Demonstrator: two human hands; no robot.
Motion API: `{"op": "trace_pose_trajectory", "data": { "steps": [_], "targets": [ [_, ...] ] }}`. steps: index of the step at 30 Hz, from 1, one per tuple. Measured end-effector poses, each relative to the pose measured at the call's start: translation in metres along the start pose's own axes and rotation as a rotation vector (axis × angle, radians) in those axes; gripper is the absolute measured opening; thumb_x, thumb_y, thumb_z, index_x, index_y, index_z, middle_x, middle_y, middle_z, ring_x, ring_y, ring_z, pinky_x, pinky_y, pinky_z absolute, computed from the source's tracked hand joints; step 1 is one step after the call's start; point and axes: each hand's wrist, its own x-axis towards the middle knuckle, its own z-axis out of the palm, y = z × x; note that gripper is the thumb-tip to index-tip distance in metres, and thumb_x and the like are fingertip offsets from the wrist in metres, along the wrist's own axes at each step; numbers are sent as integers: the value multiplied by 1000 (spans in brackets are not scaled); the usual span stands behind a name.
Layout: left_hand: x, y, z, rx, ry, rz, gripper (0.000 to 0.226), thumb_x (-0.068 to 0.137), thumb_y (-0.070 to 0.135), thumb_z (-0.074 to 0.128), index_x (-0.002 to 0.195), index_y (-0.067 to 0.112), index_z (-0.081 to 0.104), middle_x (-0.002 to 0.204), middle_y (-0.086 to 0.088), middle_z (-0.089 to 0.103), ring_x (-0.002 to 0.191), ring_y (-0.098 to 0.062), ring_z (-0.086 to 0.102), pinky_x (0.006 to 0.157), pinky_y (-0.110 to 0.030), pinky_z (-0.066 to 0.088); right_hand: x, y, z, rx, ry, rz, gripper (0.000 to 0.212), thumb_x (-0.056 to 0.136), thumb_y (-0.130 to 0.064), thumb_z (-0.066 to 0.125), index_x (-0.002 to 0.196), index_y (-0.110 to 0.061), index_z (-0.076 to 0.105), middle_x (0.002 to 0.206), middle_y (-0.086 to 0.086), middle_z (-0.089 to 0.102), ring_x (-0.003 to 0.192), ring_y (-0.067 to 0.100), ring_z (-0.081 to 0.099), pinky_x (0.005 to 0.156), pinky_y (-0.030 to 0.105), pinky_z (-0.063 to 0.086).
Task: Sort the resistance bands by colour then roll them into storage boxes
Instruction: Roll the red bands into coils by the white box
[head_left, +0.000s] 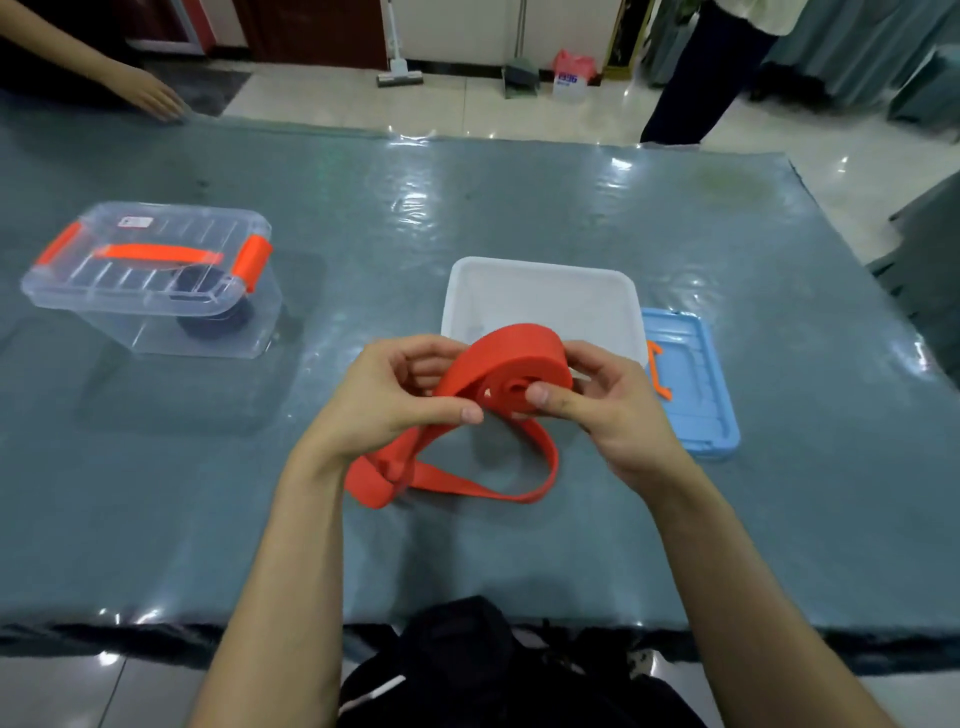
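over the grey tabletop both hands pinch the red band's coil just before the open white box, loose tail hanging toward the person.

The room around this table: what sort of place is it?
Probably an ordinary indoor workroom, perhaps in a home or small shop. A big table under a clear plastic cover, a glossy tiled floor, and a floor cleaner leaning at the far wall suggest that.

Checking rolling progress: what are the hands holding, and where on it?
Red resistance band: right hand pinches the rolled coil's centre; left hand grips the coil's left side.
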Motion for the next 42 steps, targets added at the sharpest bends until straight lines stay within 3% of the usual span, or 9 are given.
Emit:
{"op": "trace_pose_trajectory", "data": {
  "steps": [8,14,18,21,23,27,31,37,42],
  "targets": [
    [19,2,41,-142,171,57,39,64,11,102,98,19,85,94,-5,84,86,-13,78,80,-25,62,-3,-2,13,260,25,30,43,79,-17,81,118,-4,70,104,8,81,97,23,78,85,35,64],
    [16,14,46,247,118,7,38,68,15,101,102,15,84,90,1,84,85,-11,79,81,-27,62,-9,-11,-21,-274,-54,49,76,73,-19,99,139,-36,64,125,2,70,77,27,70,59,40,58],
    [18,19,43,650,-53,21,38,62,44,99,95,32,85,79,13,80,80,-8,78,78,-37,63,-18,-19,-28,-748,-86,44,56,72,-33,99,119,-36,70,87,-19,72,60,2,60,60,16,44],
    [20,23,48,1047,-151,102,48,54,71,76,89,38,80,68,9,73,66,-14,67,67,-41,57,-25,-16,-29,-990,-154,44,51,72,-40,97,116,-37,72,99,-23,72,72,-16,62,64,8,37],
    [21,26,51,1147,-188,149,52,54,75,69,90,38,80,65,7,70,63,-15,62,65,-41,55,-30,-12,-25,-956,-153,21,41,73,-35,97,104,-42,70,84,-29,68,68,-5,63,62,10,39],
    [13,30,36,877,-188,106,55,58,69,89,103,38,82,84,15,79,81,-9,75,81,-37,61,-38,-8,-22,-613,-87,-10,39,78,-18,96,104,-37,74,63,-19,60,53,6,42,56,30,41],
    [1,17,10,373,-109,57,62,54,34,105,112,33,83,106,11,83,106,-6,78,105,-30,59,-39,-12,-18,-268,24,-25,46,68,-22,101,108,-32,80,84,17,78,71,27,71,78,60,59],
    [-7,6,30,-13,14,114,50,61,11,101,106,30,86,106,-3,84,100,-15,80,93,-28,62,-37,-3,6,5,30,-42,42,71,-13,92,111,-17,79,103,9,80,87,29,77,82,47,65],
    [-19,5,27,346,38,106,48,67,9,101,107,29,83,97,11,84,95,-6,80,93,-25,62,-37,-3,-11,-334,-89,55,73,68,-23,100,132,-36,68,118,-6,76,84,17,77,82,36,62]
  ]
}}
